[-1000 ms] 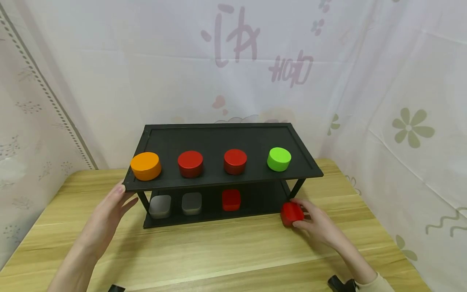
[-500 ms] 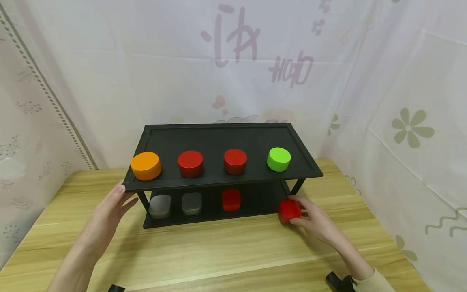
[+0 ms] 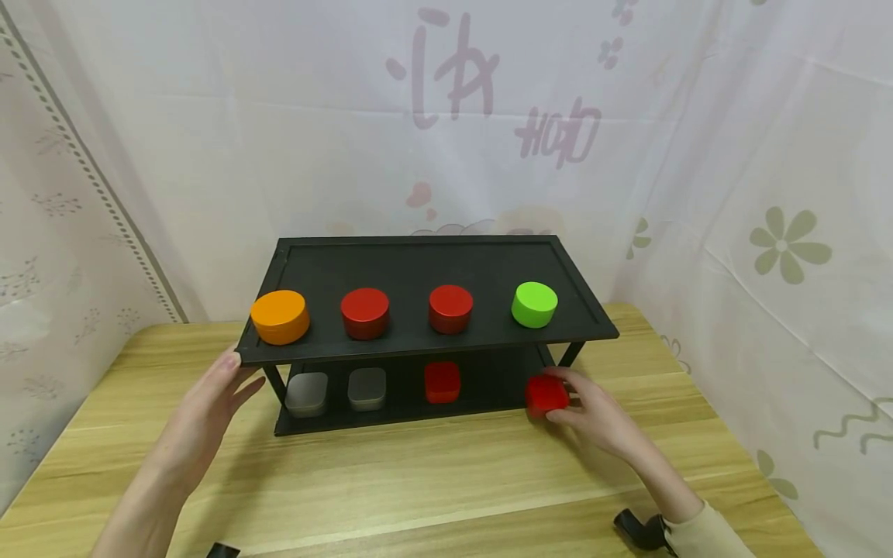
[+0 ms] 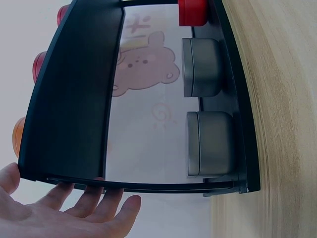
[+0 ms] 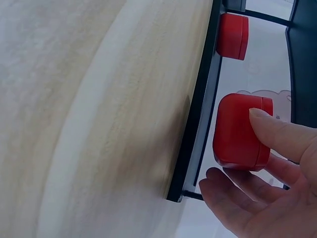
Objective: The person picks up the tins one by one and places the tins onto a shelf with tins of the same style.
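Note:
In the head view, my right hand (image 3: 596, 411) pinches a red rounded-square tin (image 3: 546, 396) at the right front of a black two-tier shelf's lower tier. The right wrist view has the thumb on one face of this lidded red tin (image 5: 238, 131), the fingers round the other side. At the upper tier's left front corner, my left hand (image 3: 198, 422) holds the black shelf (image 3: 418, 263). The left wrist view shows the left thumb at the corner and several fingers on the side below. Another red tin (image 3: 443, 382) and two grey tins (image 3: 306, 394) stand on the lower tier.
On the upper tier stand an orange round tin (image 3: 281, 317), two red round tins (image 3: 365, 314) and a green one (image 3: 534, 304). The shelf sits on a wooden table (image 3: 391, 480). Printed white cloth (image 3: 209, 155) hangs behind and at both sides.
My right hand has moved the red tin left and slightly away from me, from beside the lower tier's right front corner to over its edge. The left hand has not moved.

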`<state>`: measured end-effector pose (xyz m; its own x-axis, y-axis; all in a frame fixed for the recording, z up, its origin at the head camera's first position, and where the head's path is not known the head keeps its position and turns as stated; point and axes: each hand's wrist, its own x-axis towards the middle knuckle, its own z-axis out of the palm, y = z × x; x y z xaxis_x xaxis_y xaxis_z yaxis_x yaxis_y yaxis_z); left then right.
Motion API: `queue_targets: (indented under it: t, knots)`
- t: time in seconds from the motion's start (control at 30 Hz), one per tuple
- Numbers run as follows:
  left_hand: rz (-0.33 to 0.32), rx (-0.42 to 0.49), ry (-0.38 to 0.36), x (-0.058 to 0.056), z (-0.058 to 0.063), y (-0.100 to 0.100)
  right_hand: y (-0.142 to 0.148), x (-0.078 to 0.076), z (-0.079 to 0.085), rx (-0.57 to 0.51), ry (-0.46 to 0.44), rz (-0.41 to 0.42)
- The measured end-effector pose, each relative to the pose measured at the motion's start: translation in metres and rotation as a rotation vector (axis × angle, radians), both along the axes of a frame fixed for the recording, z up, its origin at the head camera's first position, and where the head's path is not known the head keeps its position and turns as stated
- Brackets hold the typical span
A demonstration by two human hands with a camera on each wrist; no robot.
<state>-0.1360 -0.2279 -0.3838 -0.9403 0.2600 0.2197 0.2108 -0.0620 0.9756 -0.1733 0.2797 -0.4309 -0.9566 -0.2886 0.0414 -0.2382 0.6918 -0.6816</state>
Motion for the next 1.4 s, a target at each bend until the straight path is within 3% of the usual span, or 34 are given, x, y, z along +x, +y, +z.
queue_targets:
  t: [1.03,1.4]
  knots:
    - [-0.003,0.001,-0.011,-0.001,0.000,-0.001,-0.012,-0.027,-0.002,0.058,0.021,0.049]
    - [0.001,0.001,-0.009,-0.001,0.000,0.000,-0.017,-0.032,-0.003,0.081,0.016,0.019]
